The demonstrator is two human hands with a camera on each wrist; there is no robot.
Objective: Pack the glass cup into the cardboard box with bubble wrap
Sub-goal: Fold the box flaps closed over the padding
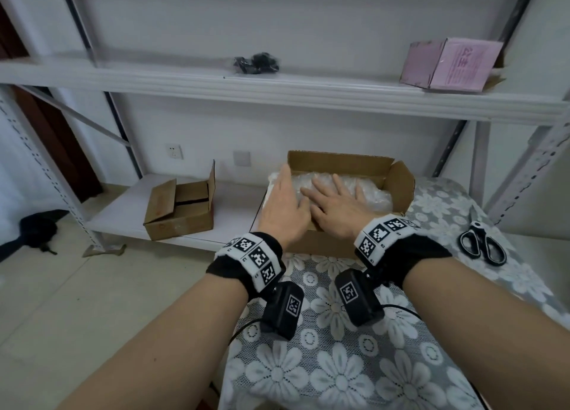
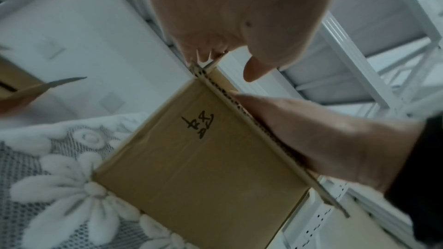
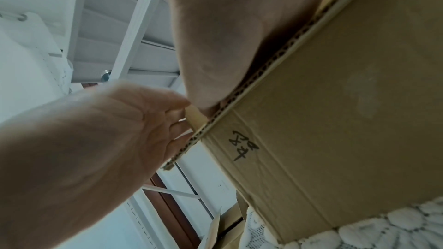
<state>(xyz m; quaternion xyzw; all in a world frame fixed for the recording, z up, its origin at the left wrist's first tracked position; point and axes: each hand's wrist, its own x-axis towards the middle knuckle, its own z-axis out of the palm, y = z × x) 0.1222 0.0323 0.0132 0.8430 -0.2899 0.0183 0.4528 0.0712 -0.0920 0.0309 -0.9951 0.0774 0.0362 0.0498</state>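
Bubble wrap [image 1: 345, 194] filled the open cardboard box [image 1: 401, 184], which sat at the far end of the desk [image 1: 339, 379] on a grey floral lace cloth. The glass cup itself could not be made out; only crumpled clear wrap showed inside the box.

Right hand [image 1: 336, 204] lay flat on the wrap, fingers straight and spread, palm down, holding nothing. Left hand [image 1: 285, 206] was at the box's left side, fingers straight and together, reaching over the left edge toward the wrap; its grip was open and it held nothing. The two hands were touching or nearly so at the near left corner of the box.

In the left wrist view the box's near wall [image 2: 203, 168] bore black handwritten marks, with the corrugated top edge running under the right hand [image 2: 323, 139]. The right wrist view showed the same wall [image 3: 335, 120] and the left hand [image 3: 95, 139] with relaxed fingers at the corner of the box.

Black-handled scissors [image 1: 482, 246] lay on the desk to the right of the box, apart from it. A smaller open cardboard box [image 1: 179, 212] sat on the low shelf to the left. On the upper shelf were a pink box [image 1: 450, 64] at the right and a black bundle [image 1: 257, 62] near the middle.
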